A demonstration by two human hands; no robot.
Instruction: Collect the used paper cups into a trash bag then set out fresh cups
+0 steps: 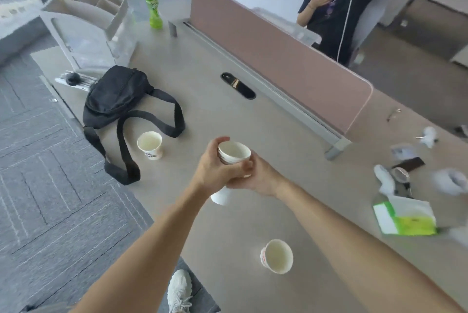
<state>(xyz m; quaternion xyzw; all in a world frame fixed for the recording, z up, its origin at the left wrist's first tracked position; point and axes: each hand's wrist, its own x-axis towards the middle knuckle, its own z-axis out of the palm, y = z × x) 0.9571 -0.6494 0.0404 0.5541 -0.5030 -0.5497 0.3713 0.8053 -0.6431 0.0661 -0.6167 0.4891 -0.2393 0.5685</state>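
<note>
While both hands grip it, a stack of white paper cups (229, 160) hangs above the grey desk (278, 135).
Left hand (215, 171) and right hand (260, 176) close round it; single white paper cups stand far left (150, 145) and near (277, 256).

Both hands meet above the desk (253, 211) around a stack of paper cups (231, 157): the left hand (215, 171) wraps its upper part, the right hand (260, 177) grips from the other side. One cup (150, 145) stands beside a black bag (119, 95), another cup (277, 256) nearer the person.
</note>
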